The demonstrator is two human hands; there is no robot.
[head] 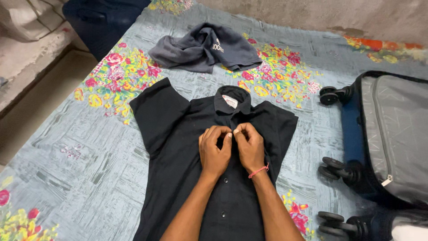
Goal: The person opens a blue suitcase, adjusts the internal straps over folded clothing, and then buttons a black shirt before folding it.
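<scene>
A bed [67, 147] with a grey-blue sheet printed in pink and yellow flowers fills the view from 7 o'clock to 1 o'clock. A wheeled suitcase [394, 138], grey with blue edges, lies on it at 3 o'clock, its black wheels pointing toward the centre. A black shirt [178, 134] lies flat at the centre, front up, collar toward 12 o'clock and hem running off the frame at 6 o'clock; one short sleeve spreads toward 10 o'clock, and small buttons show down the front. A crumpled grey garment [200, 49] sits at 12 o'clock, just beyond the collar and apart from the shirt.

Both arms come in from 6 o'clock. The left hand [215, 149] rests on the shirt's chest just below the collar, its grip pinched closed on the front strip of cloth. The right hand [250, 147] sits right beside it, fingertips touching those of the left, grip likewise pinched on the same strip. A thin pink wristband [258, 171] circles the right wrist.
</scene>
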